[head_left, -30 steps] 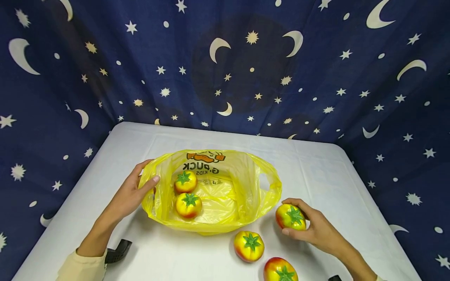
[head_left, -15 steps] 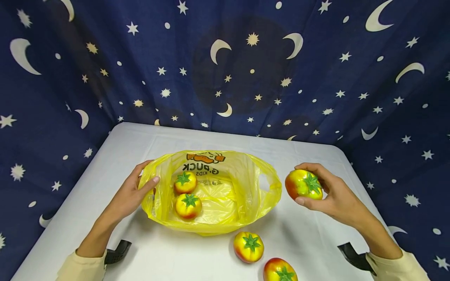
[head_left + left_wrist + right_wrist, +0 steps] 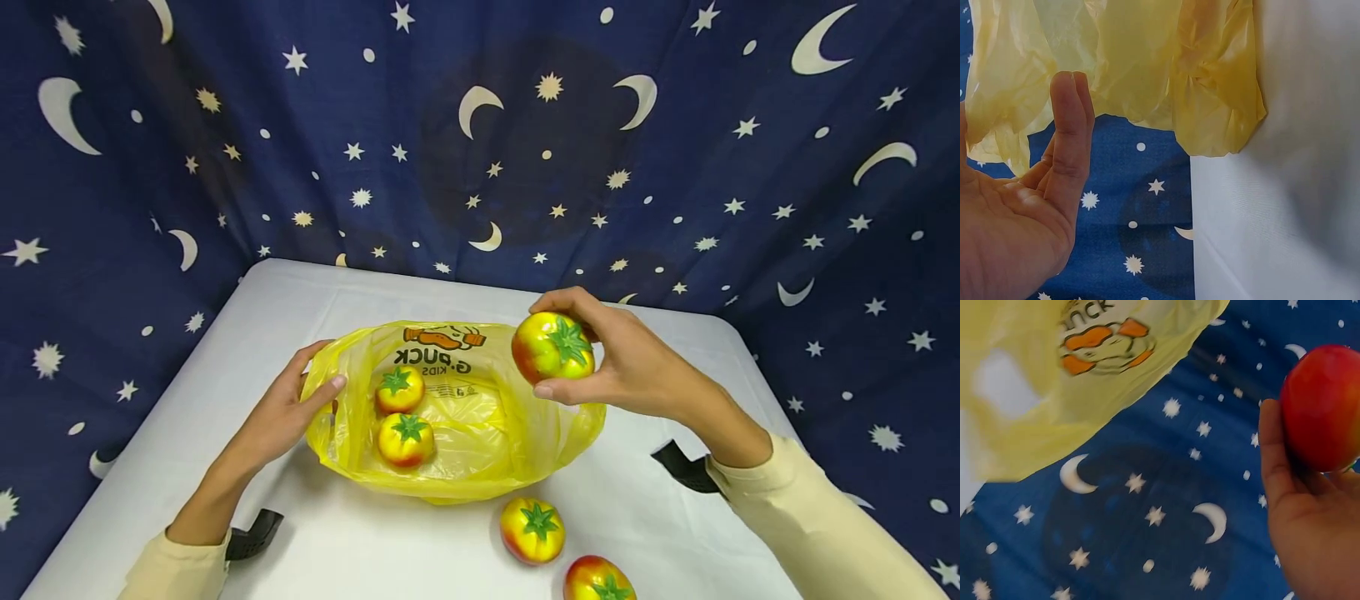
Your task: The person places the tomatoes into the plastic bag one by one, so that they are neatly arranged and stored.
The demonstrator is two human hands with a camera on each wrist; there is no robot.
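A yellow plastic bag (image 3: 465,442) stands with its mouth spread wide on the table. My left hand (image 3: 281,417) holds its left side at the handle, thumb over the inner face and fingers outside; the left wrist view shows those fingers (image 3: 1071,137) fairly straight against the plastic. Inside the bag's left half sit two glossy yellow-red toy tomatoes, one toy tomato (image 3: 400,390) behind the other toy tomato (image 3: 406,442). My right hand (image 3: 630,362) grips another toy tomato (image 3: 547,346) between thumb and fingers, raised over the bag's right rim. Its red underside faces the right wrist view.
Two more toy tomatoes lie on the white-covered table (image 3: 360,550): a near-right tomato (image 3: 532,532) in front of the bag and a front tomato (image 3: 598,581) cut by the frame's bottom. A dark blue curtain (image 3: 517,167) with moons and stars surrounds the table.
My right hand has lifted the toy tomato off the table's right side, then carried it up and left over the bag's right rim. The left hand and bag stay put.
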